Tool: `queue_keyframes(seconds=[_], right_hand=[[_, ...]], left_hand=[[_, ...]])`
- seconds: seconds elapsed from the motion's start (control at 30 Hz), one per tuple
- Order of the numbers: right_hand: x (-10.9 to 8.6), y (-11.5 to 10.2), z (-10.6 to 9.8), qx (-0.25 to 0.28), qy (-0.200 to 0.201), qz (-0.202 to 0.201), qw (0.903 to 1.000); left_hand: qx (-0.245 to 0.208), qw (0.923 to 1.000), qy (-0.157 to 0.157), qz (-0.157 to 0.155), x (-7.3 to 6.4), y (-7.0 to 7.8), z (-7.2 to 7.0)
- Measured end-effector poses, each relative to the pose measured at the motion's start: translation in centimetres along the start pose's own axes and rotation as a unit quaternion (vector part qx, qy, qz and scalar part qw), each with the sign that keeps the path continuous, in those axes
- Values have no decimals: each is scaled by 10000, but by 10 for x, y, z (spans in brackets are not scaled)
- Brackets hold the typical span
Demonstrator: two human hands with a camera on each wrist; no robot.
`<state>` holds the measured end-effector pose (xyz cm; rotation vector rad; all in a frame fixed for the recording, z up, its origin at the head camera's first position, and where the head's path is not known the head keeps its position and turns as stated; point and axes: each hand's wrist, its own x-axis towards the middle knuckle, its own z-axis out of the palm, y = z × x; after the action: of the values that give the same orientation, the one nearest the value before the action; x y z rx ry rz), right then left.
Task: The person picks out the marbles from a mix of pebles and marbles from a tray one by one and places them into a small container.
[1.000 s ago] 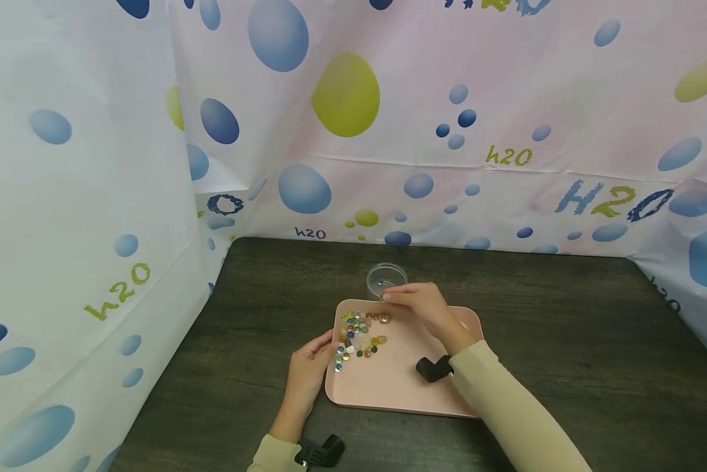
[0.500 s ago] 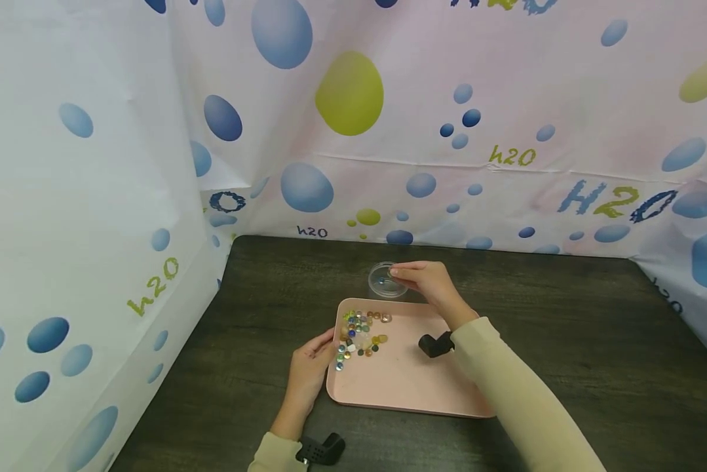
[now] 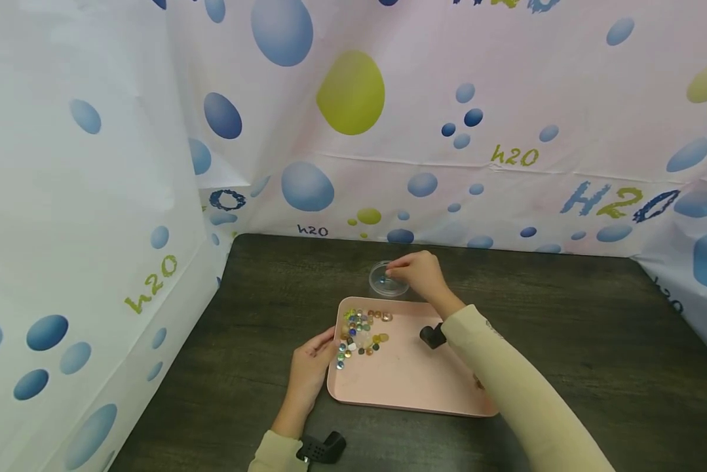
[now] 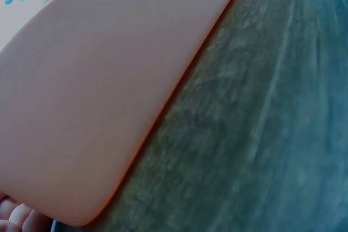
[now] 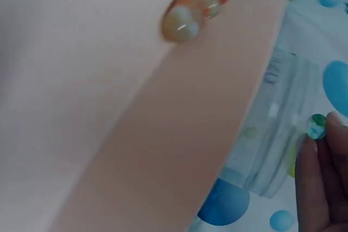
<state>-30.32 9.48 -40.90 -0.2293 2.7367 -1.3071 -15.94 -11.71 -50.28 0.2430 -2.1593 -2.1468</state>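
Observation:
My right hand is over a round clear dish behind the tray. In the right wrist view its fingertips pinch a green-and-blue glass marble beside the clear wall of the dish. A small bluish bead shows inside the dish in the head view. My left hand grips the left edge of a pink tray, thumb at the rim. The left wrist view catches only its curled fingers at the tray's corner. Several mixed glass marbles and stones lie along the tray's left side.
Brown marbles sit near the tray's far edge, and an amber piece peeks out beside the right sleeve. The dark wooden table ends at a white curtain printed with blue and green spots.
My right hand has moved from the tray's far edge to over the dish, then dipped in toward it. The left hand has kept its grip on the tray.

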Motion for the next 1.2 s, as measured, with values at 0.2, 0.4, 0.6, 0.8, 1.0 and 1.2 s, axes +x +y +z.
queue_keyframes(seconds=[0.2,0.4,0.6,0.8,1.0,1.2], right_hand=[[4,0,7,-505,83,-179,9985],[6,4,11,-436,34,-30,9990],[5,4,9,-372,71,-73,9993],[-6,-3,8,-2,7,-149,9999],[-22,-8,16,1010,-416,-89,9940],[-32,-6,28,1593,-889,78,9832]], left_hand=[[20,10000,-43,-49,-2,3,0],[55,9999,-11,-106,-3,3,0],[125,9997,63,-175,-2,4,1],[-26,9999,41,-95,-1,4,1],[-77,9999,41,-89,-1,4,1],[-155,9999,-17,-60,1,3,0]])
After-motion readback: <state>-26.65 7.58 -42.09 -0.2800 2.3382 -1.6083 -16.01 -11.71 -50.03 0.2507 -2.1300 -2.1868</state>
